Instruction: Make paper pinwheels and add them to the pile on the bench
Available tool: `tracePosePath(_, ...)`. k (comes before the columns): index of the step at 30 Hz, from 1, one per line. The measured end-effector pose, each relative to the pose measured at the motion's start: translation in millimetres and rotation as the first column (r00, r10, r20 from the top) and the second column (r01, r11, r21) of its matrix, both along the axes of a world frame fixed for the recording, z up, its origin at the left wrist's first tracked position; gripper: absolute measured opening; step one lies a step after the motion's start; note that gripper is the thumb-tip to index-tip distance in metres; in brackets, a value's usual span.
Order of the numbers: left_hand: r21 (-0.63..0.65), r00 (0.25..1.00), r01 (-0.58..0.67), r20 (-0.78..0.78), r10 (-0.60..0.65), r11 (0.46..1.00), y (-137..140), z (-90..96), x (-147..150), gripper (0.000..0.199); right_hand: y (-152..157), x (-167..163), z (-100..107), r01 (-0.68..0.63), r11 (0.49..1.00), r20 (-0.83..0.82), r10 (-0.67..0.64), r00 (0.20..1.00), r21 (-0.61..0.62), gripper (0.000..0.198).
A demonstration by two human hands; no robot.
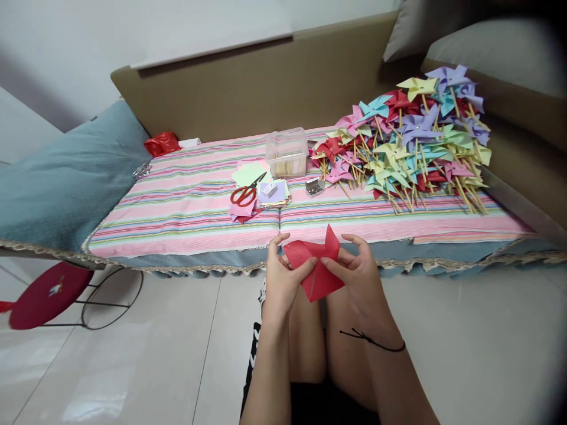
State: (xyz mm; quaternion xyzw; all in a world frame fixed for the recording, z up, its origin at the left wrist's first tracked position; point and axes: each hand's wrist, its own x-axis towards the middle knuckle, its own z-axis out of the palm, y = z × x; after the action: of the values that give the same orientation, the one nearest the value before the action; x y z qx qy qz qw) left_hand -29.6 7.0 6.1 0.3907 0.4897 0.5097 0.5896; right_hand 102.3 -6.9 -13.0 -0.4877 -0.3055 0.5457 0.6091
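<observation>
A red paper square [322,283] with slit corners is held up above my lap, its two upper flaps bent inward. My left hand [286,274] pinches its left side, thumb pressed on the front near the middle. On the opposite side my right hand [354,268] grips the paper, thumb also close to the centre. Both index fingers stick up beyond the edges. Behind the sheet the other fingers are partly hidden. Scissors with red handles [243,195] lie on the sofa, beside a stack of coloured paper squares [279,198] and a small open box of pins [314,187].
Many finished paper pinwheels [416,127] on sticks are heaped at the right of the striped sofa cover [199,203]. A clear plastic box [287,153] holds sticks. A red plastic bag [162,144] lies far left. A stool with a dark red seat [51,295] stands at the lower left.
</observation>
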Motion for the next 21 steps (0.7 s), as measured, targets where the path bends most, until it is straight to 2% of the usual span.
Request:
tracePosePath(8, 0.024, 1.0, 0.03, -0.001, -0.03, 0.999, 0, -4.5, -2, 0.06, 2, 6, -13, -0.072, 0.997, 0.104, 0.07, 0.992, 0.015, 0.073)
tracePosePath(12, 0.028, 0.998, 0.055, 0.026, -0.056, 0.998, 0, -4.1, -3, 0.058, 1, 8, -12, -0.092, 0.996, 0.094, 0.091, 0.991, 0.004, 0.073)
tracePosePath(17, 0.033, 0.998, 0.061, -0.015, -0.061, 0.998, 0, -4.1, -5, 0.057, 1, 11, -11, -0.112, 0.994, 0.178, 0.113, 0.977, -0.014, 0.076)
tracePosePath(21, 0.03, 0.998, 0.058, -0.014, -0.057, 0.998, 0, -4.6, -6, 0.057, 1, 10, -13, -0.1, 0.995, 0.181, 0.1, 0.978, -0.009, 0.076)
